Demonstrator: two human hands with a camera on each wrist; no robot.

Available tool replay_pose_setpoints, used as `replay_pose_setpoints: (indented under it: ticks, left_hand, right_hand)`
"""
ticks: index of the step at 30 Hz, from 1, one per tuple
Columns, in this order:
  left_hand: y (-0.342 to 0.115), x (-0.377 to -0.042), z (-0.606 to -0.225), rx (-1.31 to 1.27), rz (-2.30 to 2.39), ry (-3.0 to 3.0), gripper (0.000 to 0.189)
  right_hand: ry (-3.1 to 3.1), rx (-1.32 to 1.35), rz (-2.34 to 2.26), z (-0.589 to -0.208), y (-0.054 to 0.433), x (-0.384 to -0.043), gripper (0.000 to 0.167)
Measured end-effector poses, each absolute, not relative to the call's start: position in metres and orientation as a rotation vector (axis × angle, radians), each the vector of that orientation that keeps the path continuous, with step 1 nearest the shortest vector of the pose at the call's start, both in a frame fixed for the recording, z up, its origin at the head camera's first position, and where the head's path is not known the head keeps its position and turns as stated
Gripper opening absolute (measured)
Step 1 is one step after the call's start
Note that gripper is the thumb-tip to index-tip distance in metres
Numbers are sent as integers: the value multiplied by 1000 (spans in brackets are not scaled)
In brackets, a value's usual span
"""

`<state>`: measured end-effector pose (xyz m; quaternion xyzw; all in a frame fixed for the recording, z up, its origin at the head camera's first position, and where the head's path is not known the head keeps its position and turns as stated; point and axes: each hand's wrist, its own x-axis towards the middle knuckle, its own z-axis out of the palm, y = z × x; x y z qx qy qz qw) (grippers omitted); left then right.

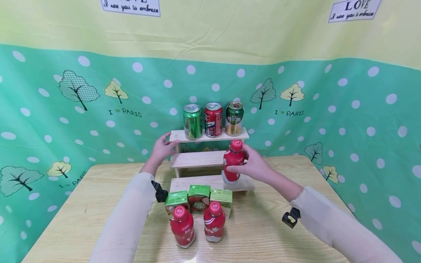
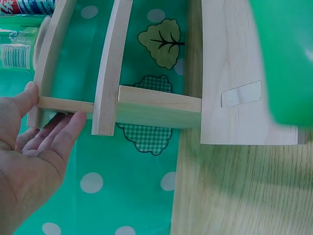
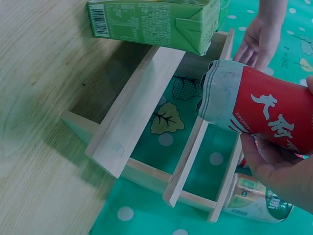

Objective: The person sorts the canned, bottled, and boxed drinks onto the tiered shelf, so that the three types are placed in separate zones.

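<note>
A three-step wooden shelf (image 1: 197,159) stands on the table before a fabric backdrop. My left hand (image 1: 162,149) grips the left end of its top step, thumb at the board and fingers beneath, as the left wrist view shows. My right hand (image 1: 255,166) holds a red-labelled plastic bottle (image 1: 234,160) by its body, cap up, in front of the shelf's right side. In the right wrist view, the white lower part of the bottle (image 3: 222,93) points toward the steps. On the top step stand a green can (image 1: 193,122), a red can (image 1: 213,120) and a green-and-gold can (image 1: 234,118).
Three green drink cartons (image 1: 199,200) stand in front of the bottom step. Nearer to me are two more red bottles, one on the left (image 1: 182,227) and one on the right (image 1: 214,222). The wooden table (image 1: 279,226) reaches the polka-dot backdrop (image 1: 131,109) behind the shelf.
</note>
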<state>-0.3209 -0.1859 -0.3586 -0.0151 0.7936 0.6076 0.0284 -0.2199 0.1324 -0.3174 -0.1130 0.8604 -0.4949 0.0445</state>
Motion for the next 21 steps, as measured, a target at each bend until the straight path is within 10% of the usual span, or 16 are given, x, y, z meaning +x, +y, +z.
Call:
replay_pose_setpoints:
  ticks: [21]
  left_hand:
    - [-185,-320,-357,-44,1880,2442,70]
  right_hand:
    - [2609,-400,-1550,-307,111,-238,70]
